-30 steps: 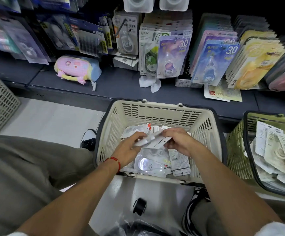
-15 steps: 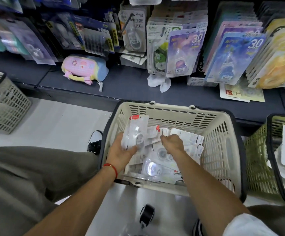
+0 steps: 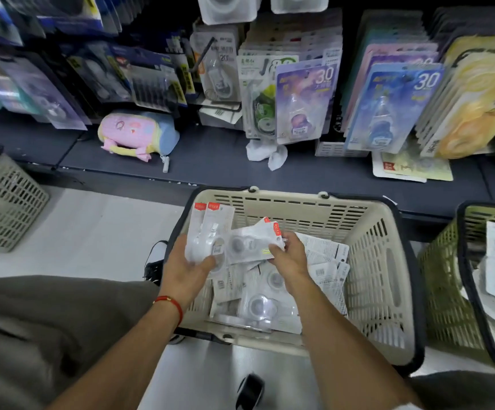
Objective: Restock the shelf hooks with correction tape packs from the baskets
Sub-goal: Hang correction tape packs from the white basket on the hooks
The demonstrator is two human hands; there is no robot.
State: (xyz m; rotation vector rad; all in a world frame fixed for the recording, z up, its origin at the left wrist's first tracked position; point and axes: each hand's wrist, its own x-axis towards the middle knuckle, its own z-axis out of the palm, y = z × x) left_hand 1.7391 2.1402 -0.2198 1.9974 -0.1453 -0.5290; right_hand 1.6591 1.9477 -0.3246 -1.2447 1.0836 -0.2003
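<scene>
**Gathering a handful before the hooks**

Both hands are over the beige basket (image 3: 299, 202), and this looks like the collecting step: packs are being pulled out and stacked, none is on its way to the shelf yet. The left hand (image 3: 191, 266) grips two white correction tape packs (image 3: 210, 229) with red tabs, held upright above the basket's left wall, thumb and fingers curled around their lower ends. The right hand (image 3: 289, 255) pinches another pack (image 3: 253, 242) by its edge, tilted, its near end touching or overlapping the left hand's pair; which of the two cannot be told. More loose packs (image 3: 270, 294) lie jumbled on the basket floor, some face down with barcodes showing. A second, green basket (image 3: 444, 291) to the right holds further stock.

Up on the shelf, the hanging rows (image 3: 299, 102) of carded tape are already dense. The next move probably calls for squaring the third pack onto the pair, tabs all one way, so the hang-holes line up. Then comes finding the matching hook, which is not evident from here.
</scene>
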